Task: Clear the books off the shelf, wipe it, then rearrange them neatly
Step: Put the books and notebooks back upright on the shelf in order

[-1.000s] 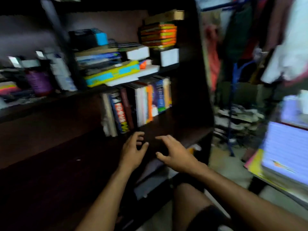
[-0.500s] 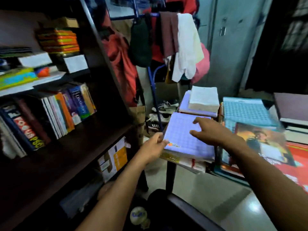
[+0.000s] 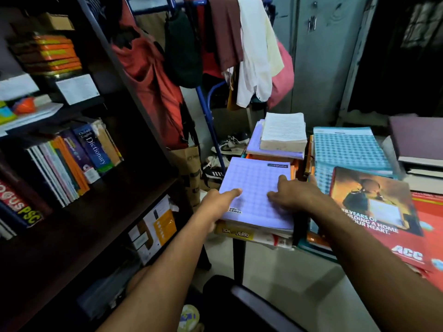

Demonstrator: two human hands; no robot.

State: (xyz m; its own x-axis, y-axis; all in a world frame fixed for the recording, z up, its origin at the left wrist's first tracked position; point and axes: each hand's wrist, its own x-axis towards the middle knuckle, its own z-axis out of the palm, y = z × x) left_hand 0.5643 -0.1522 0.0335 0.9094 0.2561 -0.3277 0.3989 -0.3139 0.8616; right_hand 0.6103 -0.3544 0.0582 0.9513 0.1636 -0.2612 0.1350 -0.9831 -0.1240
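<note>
Both hands on the purple checked notebook [image 3: 255,191]!
Left hand [image 3: 217,207] grips its near-left edge, thumb on top; right hand [image 3: 293,194] lies on the cover, fingers seemingly lightly bent.

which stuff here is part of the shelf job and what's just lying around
Job:
- purple notebook, under both hands: left hand, right hand
- book stacks on the table
- dictionary and the books beside it
- shelf

Lying about:
- hanging clothes
- shoes
- metal cupboard
</note>
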